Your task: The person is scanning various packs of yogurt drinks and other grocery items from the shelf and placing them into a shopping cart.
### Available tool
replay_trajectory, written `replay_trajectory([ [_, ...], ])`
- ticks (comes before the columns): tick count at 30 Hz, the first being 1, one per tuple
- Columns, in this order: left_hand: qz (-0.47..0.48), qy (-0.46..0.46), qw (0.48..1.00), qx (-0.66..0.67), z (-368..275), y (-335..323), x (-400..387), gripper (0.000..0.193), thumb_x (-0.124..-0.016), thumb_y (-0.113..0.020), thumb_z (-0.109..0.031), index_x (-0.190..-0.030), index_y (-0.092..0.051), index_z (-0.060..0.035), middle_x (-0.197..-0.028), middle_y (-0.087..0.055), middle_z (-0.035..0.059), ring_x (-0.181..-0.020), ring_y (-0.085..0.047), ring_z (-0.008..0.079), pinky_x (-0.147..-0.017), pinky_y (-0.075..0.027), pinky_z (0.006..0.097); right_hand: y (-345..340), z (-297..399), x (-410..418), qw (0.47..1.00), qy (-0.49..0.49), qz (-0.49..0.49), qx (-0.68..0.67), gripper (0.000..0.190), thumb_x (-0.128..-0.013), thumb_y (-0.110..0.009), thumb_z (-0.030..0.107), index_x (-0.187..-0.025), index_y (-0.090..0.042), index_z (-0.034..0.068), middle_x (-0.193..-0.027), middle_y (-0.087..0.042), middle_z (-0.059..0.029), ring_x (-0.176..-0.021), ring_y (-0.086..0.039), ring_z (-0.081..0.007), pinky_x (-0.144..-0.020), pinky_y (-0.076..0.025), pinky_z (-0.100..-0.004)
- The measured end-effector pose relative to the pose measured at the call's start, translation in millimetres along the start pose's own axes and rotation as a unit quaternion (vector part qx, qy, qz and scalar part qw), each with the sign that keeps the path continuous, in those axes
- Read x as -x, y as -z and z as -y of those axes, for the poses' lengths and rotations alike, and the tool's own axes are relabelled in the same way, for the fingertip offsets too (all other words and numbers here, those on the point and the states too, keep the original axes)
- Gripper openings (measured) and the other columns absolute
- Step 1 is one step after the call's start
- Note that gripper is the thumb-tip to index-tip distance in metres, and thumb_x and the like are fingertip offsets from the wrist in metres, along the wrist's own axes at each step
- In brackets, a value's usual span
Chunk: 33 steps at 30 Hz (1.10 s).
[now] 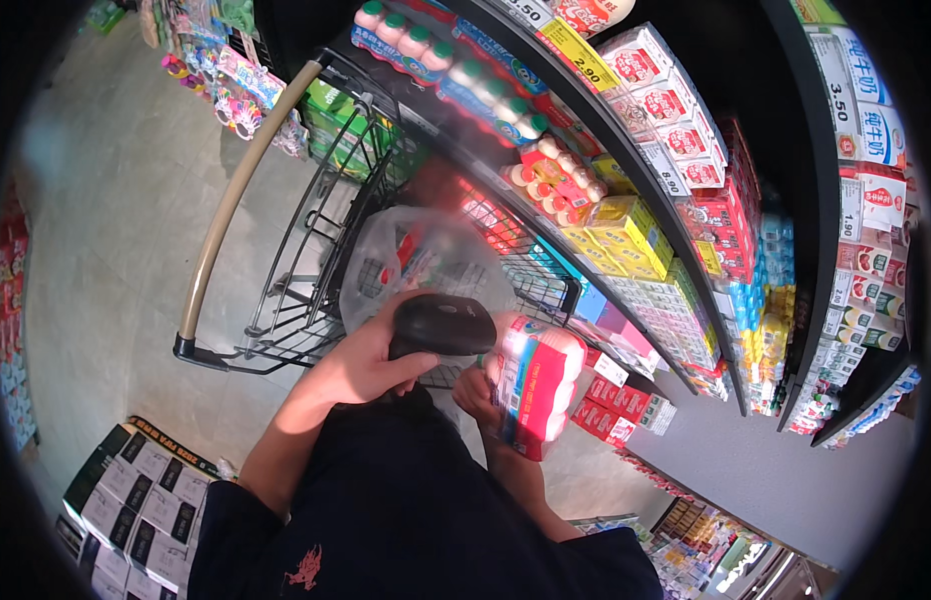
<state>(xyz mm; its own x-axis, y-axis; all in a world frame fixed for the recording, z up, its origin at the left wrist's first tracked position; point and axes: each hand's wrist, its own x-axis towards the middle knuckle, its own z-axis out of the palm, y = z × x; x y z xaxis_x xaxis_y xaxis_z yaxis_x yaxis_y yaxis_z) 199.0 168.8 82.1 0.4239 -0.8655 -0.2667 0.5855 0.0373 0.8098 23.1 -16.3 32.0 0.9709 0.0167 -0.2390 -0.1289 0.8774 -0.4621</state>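
Observation:
My left hand point(360, 369) grips a black handheld barcode scanner point(441, 327), thumb along its near side. The scanner's head points right, close to a shrink-wrapped pack of small drink bottles point(539, 386). That pack is held tilted in my right hand point(477, 395), with its red and blue wrapper and a printed barcode turned up. Part of the right hand's grip is hidden behind the pack. Just beyond both hands, a clear plastic bag point(369, 229) with colourful packages inside lies in a black wire shopping cart point(293, 300).
The cart's tan handle point(237, 199) curves on the left. Shelves along the right carry bottle packs point(492, 97), yellow cartons point(623, 236) and white-and-red boxes point(664, 97). Stacked black-and-white cartons point(147, 510) stand at lower left. Hanging toys point(240, 94) are at upper left.

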Motion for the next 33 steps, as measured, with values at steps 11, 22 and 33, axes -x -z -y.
replay_trajectory([
  [11, 0.007, -0.007, 1.0, -0.026, 7.0, 1.0, 2.1, 0.064, -0.088, -0.063, -0.008, -0.141, -0.028, -0.0017, -0.087, -0.06, 0.0067, -0.057, -0.056, 0.0099, -0.051, -0.046, 0.0252, 20.4, 3.6, -17.0, 0.988, -0.067, 0.138, -0.036, 0.049, -0.088, -0.053, 0.057, -0.089, -0.052, 0.008, -0.052, -0.053, 0.0031, -0.037, -0.04, -0.0087, -0.044, -0.028, -0.0228],
  [22, -0.003, -0.002, 0.999, -0.032, 10.3, 0.2, -0.2, 0.065, -0.088, -0.064, -0.009, -0.141, -0.028, -0.0011, -0.086, -0.06, 0.0063, -0.057, -0.055, 0.0101, -0.051, -0.046, 0.0259, 27.9, 2.4, -20.5, 0.985, -0.066, 0.146, -0.06, 0.05, -0.087, -0.056, 0.055, -0.091, -0.052, 0.005, -0.056, -0.056, -0.0006, -0.038, -0.044, -0.0109, -0.041, -0.031, -0.0222],
  [33, -0.258, 0.011, 0.96, -0.105, 14.0, 25.2, 3.7, 0.064, -0.086, -0.065, -0.004, -0.14, -0.031, -0.0017, -0.087, -0.063, 0.009, -0.058, -0.057, 0.0107, -0.052, -0.048, 0.0249, 40.4, 26.3, -28.3, 0.981, -0.013, -0.184, 0.056, 0.029, -0.089, -0.066, 0.031, -0.097, -0.051, 0.008, -0.073, -0.057, -0.0037, -0.061, -0.061, -0.0154, -0.048, -0.046, -0.0238],
])
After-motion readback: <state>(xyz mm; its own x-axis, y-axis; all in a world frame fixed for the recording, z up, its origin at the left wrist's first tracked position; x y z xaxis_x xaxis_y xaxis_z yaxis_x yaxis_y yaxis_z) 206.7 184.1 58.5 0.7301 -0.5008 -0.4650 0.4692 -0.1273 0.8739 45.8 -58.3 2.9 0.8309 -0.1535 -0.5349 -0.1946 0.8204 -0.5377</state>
